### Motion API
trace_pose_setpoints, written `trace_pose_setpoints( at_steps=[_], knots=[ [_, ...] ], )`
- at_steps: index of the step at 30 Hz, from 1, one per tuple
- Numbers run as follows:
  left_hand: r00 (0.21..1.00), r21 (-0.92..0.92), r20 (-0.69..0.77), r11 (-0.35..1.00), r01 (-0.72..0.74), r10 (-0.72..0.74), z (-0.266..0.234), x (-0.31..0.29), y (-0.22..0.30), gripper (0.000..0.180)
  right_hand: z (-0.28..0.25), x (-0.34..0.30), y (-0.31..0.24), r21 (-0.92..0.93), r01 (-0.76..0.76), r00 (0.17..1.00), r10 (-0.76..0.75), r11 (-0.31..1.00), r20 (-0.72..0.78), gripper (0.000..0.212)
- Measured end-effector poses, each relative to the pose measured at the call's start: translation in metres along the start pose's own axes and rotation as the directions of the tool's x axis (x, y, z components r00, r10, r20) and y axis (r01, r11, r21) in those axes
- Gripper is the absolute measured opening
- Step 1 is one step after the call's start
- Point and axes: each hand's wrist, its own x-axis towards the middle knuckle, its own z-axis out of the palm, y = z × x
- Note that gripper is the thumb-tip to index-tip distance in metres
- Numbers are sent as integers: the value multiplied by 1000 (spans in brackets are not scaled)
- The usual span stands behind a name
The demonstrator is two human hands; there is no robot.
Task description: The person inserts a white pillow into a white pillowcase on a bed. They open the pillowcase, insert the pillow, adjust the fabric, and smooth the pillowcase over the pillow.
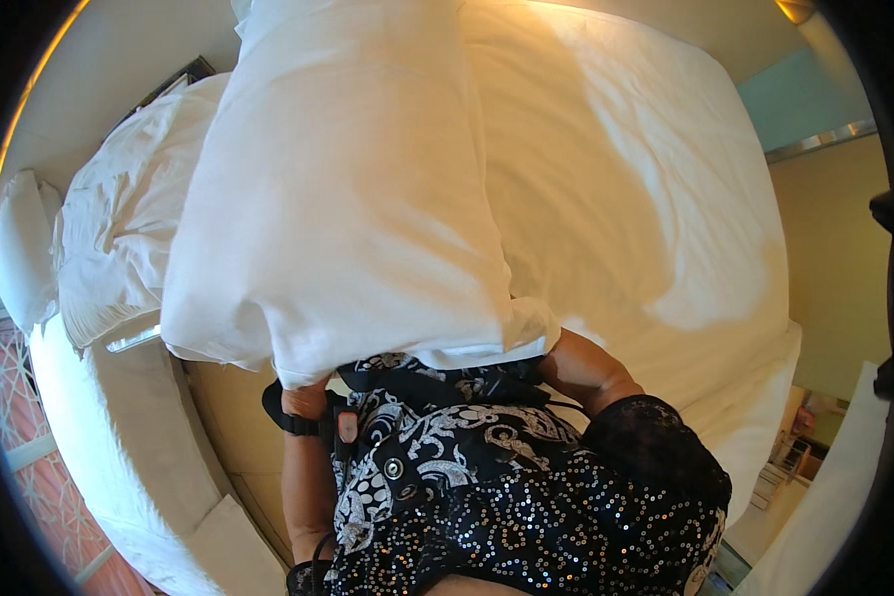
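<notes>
A large pillow in a white pillowcase (338, 189) stands up in front of me, its lower edge against my body. My left hand (306, 397), with a black band at the wrist, is closed on the pillowcase's lower left corner, where the cloth gathers into folds. Its fingertips are hidden by the fabric. My right forearm (591, 372) reaches to the lower right corner of the pillowcase. The right hand itself is behind the cloth there, so its fingers do not show.
Behind the pillow spreads a bed with a white sheet (646, 179). Wrinkled white bedding (129, 219) and another white pillow (25, 238) are at the left. A pale padded bench or bed edge (159, 437) lies at lower left, beside a patterned pink panel (30, 427). Shelves (780, 467) stand at lower right.
</notes>
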Motion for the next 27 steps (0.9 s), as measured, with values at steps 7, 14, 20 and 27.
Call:
trace_pose_setpoints(
  at_steps=[7, 14, 20, 27],
  knots=[
    [998, 24, 18, 998, -62, 62, 4, -19, -5, 22, -16, 4, -21, 5, 3, 999, -3, 1000, -42, 23],
    [989, 50, -14, 988, -145, 146, 9, -15, -3, 22, -35, -14, -35, -20, 67, 991, -69, 998, -114, 26],
    [973, -111, 168, 978, 178, -158, 6, -31, -25, 14, 10, -118, -105, -421, 350, 892, -435, 837, -123, 37],
    [890, -747, -80, 618, 245, -449, -27, -51, -65, 50, 82, -149, -109, -949, 188, 973, -181, 254, 144, 43]
  ],
)
